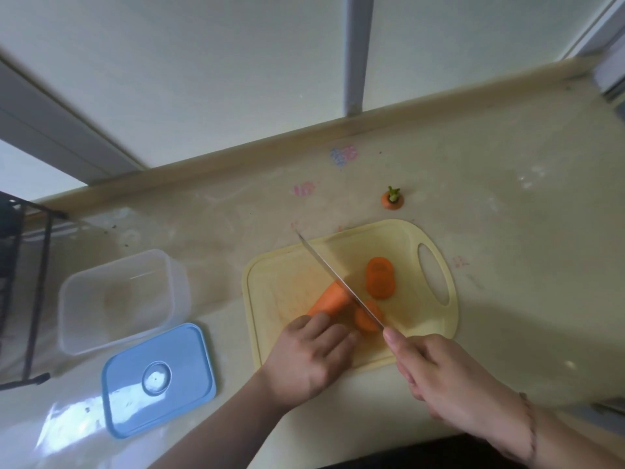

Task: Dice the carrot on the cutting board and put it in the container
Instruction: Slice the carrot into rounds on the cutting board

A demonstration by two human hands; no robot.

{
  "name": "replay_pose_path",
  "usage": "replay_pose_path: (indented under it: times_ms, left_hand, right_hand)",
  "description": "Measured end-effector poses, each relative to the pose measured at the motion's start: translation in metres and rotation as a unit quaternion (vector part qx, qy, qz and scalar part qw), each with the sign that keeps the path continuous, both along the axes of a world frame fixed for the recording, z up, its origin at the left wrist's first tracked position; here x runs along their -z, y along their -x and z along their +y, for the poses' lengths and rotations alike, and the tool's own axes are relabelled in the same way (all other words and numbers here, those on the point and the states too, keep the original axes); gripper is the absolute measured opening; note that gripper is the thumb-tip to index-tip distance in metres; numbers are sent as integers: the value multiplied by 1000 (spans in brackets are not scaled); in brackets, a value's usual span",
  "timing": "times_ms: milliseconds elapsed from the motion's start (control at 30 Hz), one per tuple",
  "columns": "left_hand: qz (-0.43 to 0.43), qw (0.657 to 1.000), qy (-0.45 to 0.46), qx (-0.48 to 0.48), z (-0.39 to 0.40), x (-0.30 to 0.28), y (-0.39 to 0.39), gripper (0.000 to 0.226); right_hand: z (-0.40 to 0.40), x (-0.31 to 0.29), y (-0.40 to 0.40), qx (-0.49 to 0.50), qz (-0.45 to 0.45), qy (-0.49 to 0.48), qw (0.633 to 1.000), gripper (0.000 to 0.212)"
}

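One view only, head-worn, wide-angle. Position: above the near edge of a beige counter (507, 231), close over the work. Facing: forward and steeply down. Frame tilted, the counter's back edge rising from left to right. Upper half: frosted window panes (203, 79). Centre: yellow cutting board (277, 292). Both forearms enter from the bottom edge. Edges show lens curvature.

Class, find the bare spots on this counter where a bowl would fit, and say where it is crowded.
Free: the counter right of the cutting board, and the strip between the container and the board. Crowded: the board's middle, with carrot, knife and both hands; the blue lid fills the near-left.
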State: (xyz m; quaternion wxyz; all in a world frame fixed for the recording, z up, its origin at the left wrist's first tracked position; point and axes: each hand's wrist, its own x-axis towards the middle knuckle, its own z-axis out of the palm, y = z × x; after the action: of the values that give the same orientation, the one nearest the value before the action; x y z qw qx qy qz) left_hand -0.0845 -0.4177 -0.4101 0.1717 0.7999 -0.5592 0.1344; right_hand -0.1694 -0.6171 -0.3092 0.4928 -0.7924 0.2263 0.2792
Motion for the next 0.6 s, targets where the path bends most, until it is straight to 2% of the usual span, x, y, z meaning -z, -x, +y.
replay_pose_path:
  times_ms: [67,200,433,600]
  left_hand:
    - [-16,998,-29,-59,-8,-1,4,26]
    - [8,980,-90,-175,-21,0,8,48]
    - [75,944,-108,-301,-49,-11,21,50]
    - [138,918,-115,-353,-59,-13,25,47]
  right_hand:
    - [-1,0,0,2,2,2,1000,68]
    - [-1,0,-2,-2,3,7,1000,67]
    - [-2,2,-2,-9,-5,14,1000,76]
    - [-3,-1,-5,-15,-6,13,1000,71]
